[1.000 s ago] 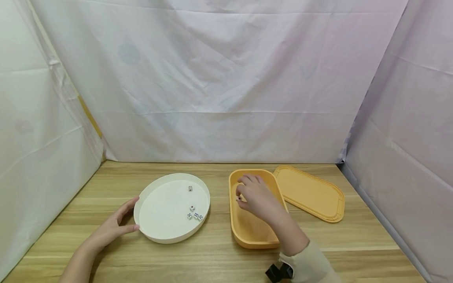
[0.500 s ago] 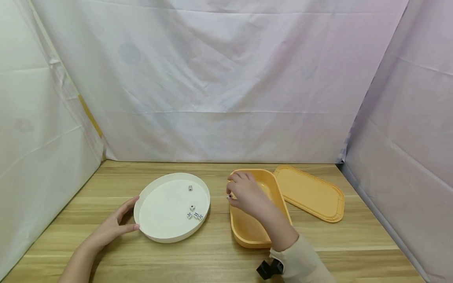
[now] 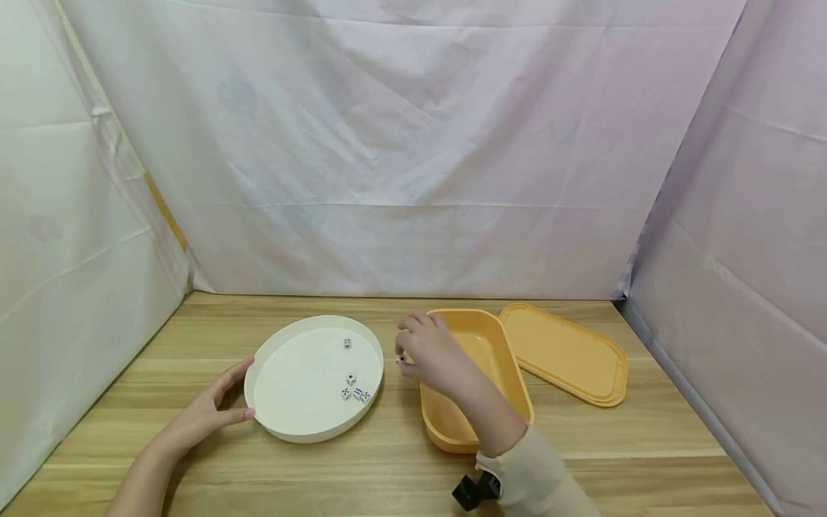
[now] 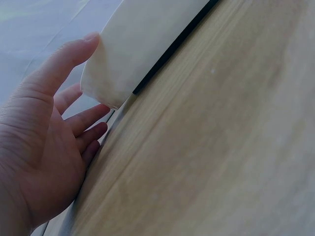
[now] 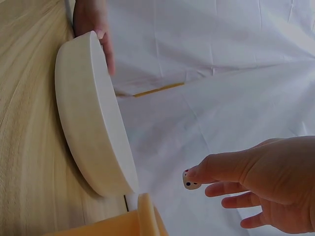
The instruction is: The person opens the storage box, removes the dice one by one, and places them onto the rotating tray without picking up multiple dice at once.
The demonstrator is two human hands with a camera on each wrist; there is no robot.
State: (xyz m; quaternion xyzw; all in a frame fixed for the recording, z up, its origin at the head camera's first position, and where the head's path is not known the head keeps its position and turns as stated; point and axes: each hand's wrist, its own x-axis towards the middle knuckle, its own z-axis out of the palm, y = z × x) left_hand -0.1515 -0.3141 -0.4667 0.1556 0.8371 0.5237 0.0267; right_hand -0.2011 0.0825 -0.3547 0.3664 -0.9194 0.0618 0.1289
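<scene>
Between thumb and fingertips my right hand (image 3: pixel 434 357) pinches a small white die (image 5: pixel 191 181) with dark and red dots. This hand is up in the air over the left rim of the orange box (image 3: pixel 452 425), in the gap beside a round white tray (image 3: pixel 291 384). On the tray's right part lie several dice (image 3: pixel 351 380), some bunched near the front edge. My left hand (image 3: pixel 202 415) rests at the tray's left side, thumb and fingers spread and their tips touching its outer wall; the left wrist view shows the fingers (image 4: pixel 86 120) fairly straight.
A flat orange lid (image 3: pixel 562 353) lies on the wooden table (image 3: pixel 362 474) to the right of the box, one end close against it. White cloth (image 3: pixel 413 143) hangs behind the table and along both sides. A black device (image 3: pixel 477 491) is strapped at the right wrist.
My right hand has moved left with the die, from over the inside of the box past its left rim toward the tray. The left hand, tray and its dice have stayed put.
</scene>
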